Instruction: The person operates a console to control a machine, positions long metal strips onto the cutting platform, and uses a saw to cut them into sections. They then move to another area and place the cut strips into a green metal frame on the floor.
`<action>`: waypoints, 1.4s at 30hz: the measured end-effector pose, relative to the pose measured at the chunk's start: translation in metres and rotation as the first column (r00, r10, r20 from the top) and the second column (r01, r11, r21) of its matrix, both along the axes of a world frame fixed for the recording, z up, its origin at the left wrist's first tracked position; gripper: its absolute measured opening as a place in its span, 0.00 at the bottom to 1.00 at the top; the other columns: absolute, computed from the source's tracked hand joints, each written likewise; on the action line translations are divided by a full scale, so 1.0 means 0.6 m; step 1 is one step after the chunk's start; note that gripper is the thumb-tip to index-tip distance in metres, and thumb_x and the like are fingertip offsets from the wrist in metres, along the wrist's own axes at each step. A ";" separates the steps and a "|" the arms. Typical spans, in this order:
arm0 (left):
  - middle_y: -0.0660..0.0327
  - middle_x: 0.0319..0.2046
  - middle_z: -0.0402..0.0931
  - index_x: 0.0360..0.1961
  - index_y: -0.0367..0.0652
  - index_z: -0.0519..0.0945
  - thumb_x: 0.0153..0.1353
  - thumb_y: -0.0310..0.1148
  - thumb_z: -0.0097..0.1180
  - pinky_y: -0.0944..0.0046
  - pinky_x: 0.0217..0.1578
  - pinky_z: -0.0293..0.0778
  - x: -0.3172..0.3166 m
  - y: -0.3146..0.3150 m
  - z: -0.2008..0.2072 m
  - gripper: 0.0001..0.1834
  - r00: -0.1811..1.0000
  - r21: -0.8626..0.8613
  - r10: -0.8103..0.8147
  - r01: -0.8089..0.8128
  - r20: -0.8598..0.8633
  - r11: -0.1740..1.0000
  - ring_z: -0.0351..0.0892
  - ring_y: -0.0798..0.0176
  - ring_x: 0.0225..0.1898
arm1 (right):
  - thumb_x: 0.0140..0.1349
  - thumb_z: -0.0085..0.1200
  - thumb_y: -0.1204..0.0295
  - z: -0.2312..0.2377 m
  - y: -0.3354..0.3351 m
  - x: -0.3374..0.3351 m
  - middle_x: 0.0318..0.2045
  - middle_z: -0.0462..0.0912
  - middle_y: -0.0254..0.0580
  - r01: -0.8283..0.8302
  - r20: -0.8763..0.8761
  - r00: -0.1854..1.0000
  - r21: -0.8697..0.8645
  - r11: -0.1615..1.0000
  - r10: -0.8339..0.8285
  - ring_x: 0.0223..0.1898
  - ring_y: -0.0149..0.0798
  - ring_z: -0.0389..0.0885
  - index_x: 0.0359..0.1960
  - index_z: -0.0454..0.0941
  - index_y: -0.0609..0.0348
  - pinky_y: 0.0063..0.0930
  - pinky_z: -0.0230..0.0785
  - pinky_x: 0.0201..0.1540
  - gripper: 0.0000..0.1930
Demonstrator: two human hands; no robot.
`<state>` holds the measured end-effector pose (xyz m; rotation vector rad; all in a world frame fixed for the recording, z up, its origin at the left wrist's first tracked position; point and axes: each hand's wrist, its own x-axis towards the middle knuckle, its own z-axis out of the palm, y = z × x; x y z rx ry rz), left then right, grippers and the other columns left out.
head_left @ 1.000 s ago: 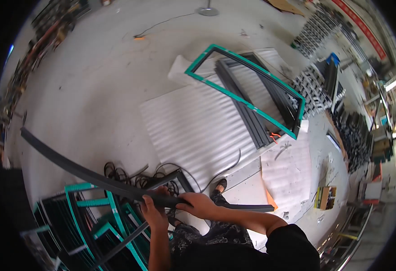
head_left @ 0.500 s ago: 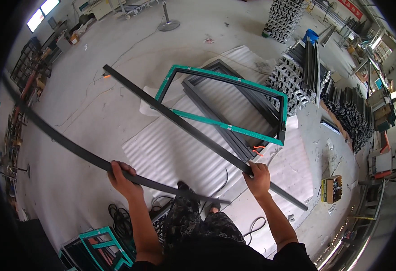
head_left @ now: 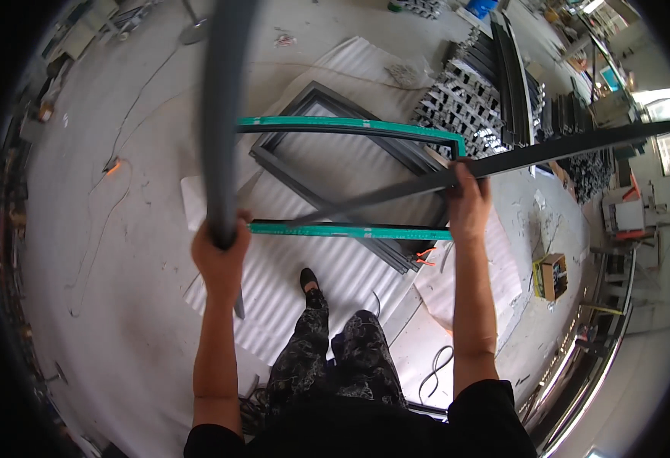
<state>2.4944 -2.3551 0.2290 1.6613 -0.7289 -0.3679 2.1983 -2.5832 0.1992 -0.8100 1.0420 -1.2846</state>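
Observation:
My left hand (head_left: 222,256) is closed round a long dark grey bar (head_left: 224,99), which rises steeply past the top of the picture. In my right hand (head_left: 469,202) is a second dark grey bar (head_left: 564,149), slanting from the middle out to the far right. Below the bars is a rectangular frame faced with green strips (head_left: 312,229), its left end hidden behind the left bar. It overlaps a grey frame (head_left: 295,183) turned at an angle beneath it. Pliers with orange handles (head_left: 426,257) lie near that frame's lower corner.
White ribbed sheeting (head_left: 262,294) covers the floor under the frames. Stacked metal profiles (head_left: 464,103) stand at the far right, with a blue bucket (head_left: 481,8) behind. An open cardboard box (head_left: 553,276) is on the right. A cable with an orange end (head_left: 113,166) trails on the left.
The left bar has swung from a slant to nearly upright in view. The right bar has turned, its right end now raised. Both hands have moved farther forward, and the view has shifted.

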 end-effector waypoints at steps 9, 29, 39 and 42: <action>0.54 0.59 0.73 0.56 0.50 0.79 0.43 0.30 0.65 0.35 0.68 0.47 -0.026 -0.142 -0.274 0.32 0.705 0.656 -0.638 0.327 0.310 0.680 0.62 0.48 0.68 | 0.61 0.62 0.65 -0.341 0.123 0.159 0.35 0.78 0.33 0.187 0.047 0.947 0.721 0.667 -0.317 0.39 0.33 0.77 0.45 0.72 0.54 0.32 0.74 0.27 0.15; 0.49 0.26 0.76 0.28 0.37 0.78 0.39 0.31 0.66 0.49 0.33 0.71 0.234 -0.179 -0.687 0.14 0.668 0.785 -0.722 0.540 -0.181 0.303 0.75 0.42 0.31 | 0.41 0.72 0.56 -0.761 -0.119 0.050 0.39 0.78 0.37 -0.712 -0.736 -0.424 0.631 0.307 0.529 0.48 0.45 0.77 0.51 0.75 0.46 0.42 0.69 0.52 0.32; 0.51 0.19 0.75 0.30 0.34 0.80 0.51 0.34 0.64 0.57 0.26 0.70 0.359 -0.156 -0.918 0.12 0.779 0.825 -0.536 0.511 -0.327 0.239 0.77 0.53 0.22 | 0.49 0.66 0.55 -0.933 -0.076 0.120 0.31 0.79 0.38 -0.823 -0.813 -0.224 0.453 0.342 0.538 0.39 0.47 0.80 0.38 0.79 0.48 0.42 0.71 0.42 0.18; 0.53 0.20 0.77 0.33 0.35 0.82 0.51 0.34 0.63 0.59 0.29 0.72 0.341 -0.160 -0.949 0.13 0.778 0.780 -0.527 0.548 -0.342 0.303 0.78 0.55 0.23 | 0.50 0.65 0.52 -0.971 -0.078 0.116 0.32 0.81 0.35 -0.768 -0.749 -0.286 0.552 0.325 0.598 0.40 0.44 0.81 0.36 0.81 0.46 0.41 0.70 0.43 0.18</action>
